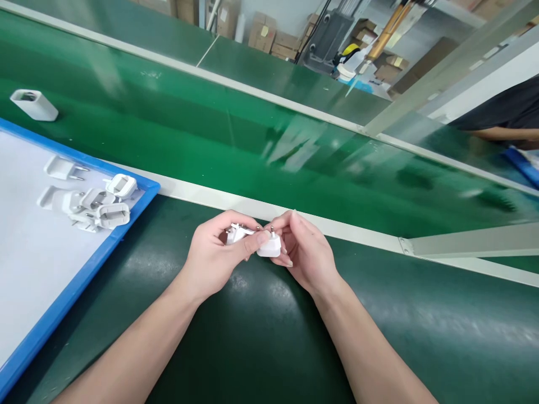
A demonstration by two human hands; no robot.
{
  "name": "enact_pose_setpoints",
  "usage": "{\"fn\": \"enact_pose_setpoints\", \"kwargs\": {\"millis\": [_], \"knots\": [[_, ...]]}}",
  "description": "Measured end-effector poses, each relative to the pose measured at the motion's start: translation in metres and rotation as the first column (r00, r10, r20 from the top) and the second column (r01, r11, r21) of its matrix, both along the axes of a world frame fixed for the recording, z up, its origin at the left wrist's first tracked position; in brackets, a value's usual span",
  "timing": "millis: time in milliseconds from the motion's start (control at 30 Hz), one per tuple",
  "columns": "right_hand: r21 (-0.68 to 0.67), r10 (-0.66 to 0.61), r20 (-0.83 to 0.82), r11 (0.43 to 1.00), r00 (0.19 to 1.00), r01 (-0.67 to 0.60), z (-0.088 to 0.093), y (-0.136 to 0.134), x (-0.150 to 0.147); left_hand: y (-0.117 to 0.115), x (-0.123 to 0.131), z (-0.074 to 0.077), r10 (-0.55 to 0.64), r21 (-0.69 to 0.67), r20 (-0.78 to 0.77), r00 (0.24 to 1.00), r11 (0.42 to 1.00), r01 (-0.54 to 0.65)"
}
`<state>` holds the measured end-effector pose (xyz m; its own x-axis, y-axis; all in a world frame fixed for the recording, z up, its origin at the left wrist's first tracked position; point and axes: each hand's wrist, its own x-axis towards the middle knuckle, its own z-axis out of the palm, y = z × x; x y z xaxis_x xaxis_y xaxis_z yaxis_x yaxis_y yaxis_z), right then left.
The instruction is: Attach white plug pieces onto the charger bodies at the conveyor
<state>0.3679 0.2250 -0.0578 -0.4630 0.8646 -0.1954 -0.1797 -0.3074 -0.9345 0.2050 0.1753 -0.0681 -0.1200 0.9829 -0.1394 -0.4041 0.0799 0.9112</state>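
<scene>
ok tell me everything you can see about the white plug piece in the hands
The white plug piece is small, glossy, plastic-looking, with rounded corners. Two metal pins stick up from its top, tilted slightly away from the camera. It is held above the dark green table, just in front of the pale rail. The left hand and right hand both pinch it; a left finger lies across its front, hiding part of it. A second white part shows by the left fingers.
</scene>
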Motion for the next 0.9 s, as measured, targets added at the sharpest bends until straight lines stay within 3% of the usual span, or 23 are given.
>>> {"fn": "enact_pose_setpoints", "kwargs": {"millis": [100,267,500,733,900], "knots": [[0.017,-0.027,0.014,0.999,1.0,0.027,-0.002,-0.003,-0.004,0.0,0.0,-0.002,0.005,0.021,-0.002,1.0,1.0,-0.005],[0.059,0.077,0.039,0.995,0.996,-0.079,-0.001,-0.014,-0.009,0.0,0.001,-0.001,0.006,0.054,0.074,0.997,0.998,-0.01],[0.126,-0.059,-0.028,0.99,0.998,0.062,-0.002,-0.019,-0.015,0.0,0.001,0.0,-0.001,0.192,0.102,0.995,0.981,-0.019],[0.194,-0.189,-0.072,0.961,0.979,0.2,-0.009,-0.019,-0.016,0.001,-0.001,0.001,0.012,0.059,0.263,0.965,0.998,-0.028],[0.073,-0.298,-0.092,0.95,0.95,0.305,-0.005,-0.017,-0.02,0.004,-0.003,0.003,-0.003,-0.013,0.372,0.928,1.0,0.008]]}}
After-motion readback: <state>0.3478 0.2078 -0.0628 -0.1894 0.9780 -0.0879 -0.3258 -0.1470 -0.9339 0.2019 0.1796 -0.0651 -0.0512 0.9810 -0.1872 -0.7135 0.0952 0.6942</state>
